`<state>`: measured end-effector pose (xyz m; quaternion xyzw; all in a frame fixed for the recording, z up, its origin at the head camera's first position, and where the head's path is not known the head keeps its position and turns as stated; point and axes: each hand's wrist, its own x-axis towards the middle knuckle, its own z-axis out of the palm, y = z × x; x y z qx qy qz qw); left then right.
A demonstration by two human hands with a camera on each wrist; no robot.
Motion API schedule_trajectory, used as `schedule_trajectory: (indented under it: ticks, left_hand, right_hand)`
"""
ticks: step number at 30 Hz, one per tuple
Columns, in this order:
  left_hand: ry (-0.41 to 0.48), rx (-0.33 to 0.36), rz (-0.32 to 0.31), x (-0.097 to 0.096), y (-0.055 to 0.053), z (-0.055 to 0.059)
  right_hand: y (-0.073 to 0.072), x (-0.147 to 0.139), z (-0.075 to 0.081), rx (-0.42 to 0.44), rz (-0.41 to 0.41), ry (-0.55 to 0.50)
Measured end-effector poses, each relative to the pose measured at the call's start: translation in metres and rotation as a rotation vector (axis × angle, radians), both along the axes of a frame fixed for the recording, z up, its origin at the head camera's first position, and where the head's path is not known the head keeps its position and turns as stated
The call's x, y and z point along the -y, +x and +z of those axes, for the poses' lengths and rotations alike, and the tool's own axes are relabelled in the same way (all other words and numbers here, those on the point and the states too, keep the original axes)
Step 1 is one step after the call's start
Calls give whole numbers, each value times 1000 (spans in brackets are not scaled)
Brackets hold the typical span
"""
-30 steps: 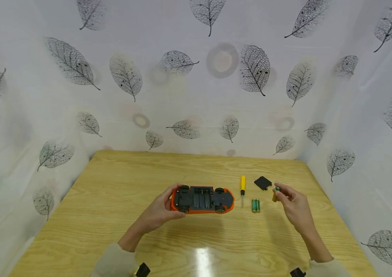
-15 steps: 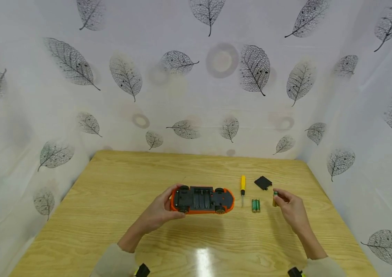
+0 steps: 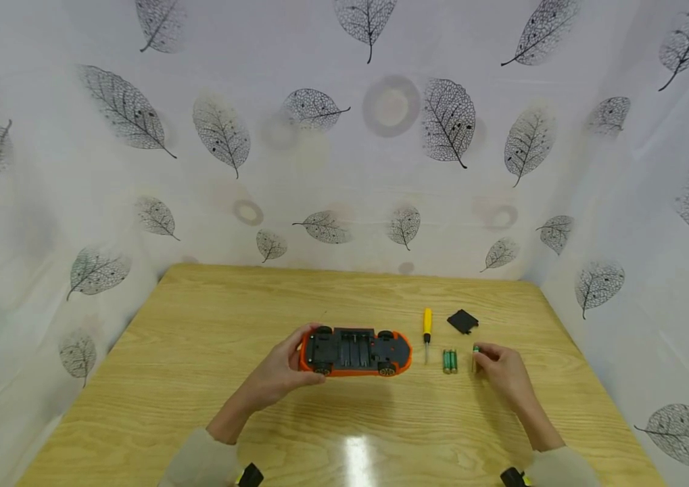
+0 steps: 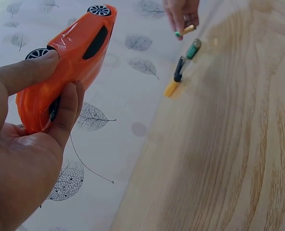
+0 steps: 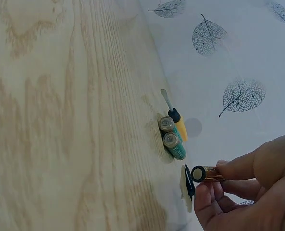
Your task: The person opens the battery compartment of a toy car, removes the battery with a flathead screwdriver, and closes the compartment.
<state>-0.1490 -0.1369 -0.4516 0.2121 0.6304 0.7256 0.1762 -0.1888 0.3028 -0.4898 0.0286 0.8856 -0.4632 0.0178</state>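
Note:
My left hand (image 3: 280, 372) grips the tail of an orange toy car (image 4: 77, 45), thumb on one side and fingers on the other. In the head view the car's black underside faces up, and its uncovered battery compartment (image 3: 355, 349) shows no batteries. Between thumb and fingertips, my right hand (image 3: 507, 376) pinches a gold battery (image 5: 209, 173) with a green end, held upright near the table. Two green batteries (image 3: 450, 362) lie side by side just left of it. A thin wire (image 4: 87, 166) trails below the left hand.
Beyond the batteries lies a black battery cover (image 3: 462, 322). A screwdriver (image 3: 426, 327) with a yellow handle lies between the car and the cover. Leaf-printed sheeting (image 3: 326, 176) encloses the wooden table (image 3: 228, 304) at the back and sides.
My right hand has moved left and toward me, lower to the table, and the battery in it has come closer to the green pair. The left hand and car have stayed still.

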Motion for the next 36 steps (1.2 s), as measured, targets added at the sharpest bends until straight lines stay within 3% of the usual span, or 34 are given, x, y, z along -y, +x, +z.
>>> schedule_trajectory:
  ticks: [15, 36]
  left_hand:
    - [-12, -8, 4, -1, -1, -1]
    - [-26, -8, 4, -2, -2, -3]
  right_hand:
    - [-8, 0, -8, 47, 4, 92]
    - [-11, 2, -14, -19, -52, 155]
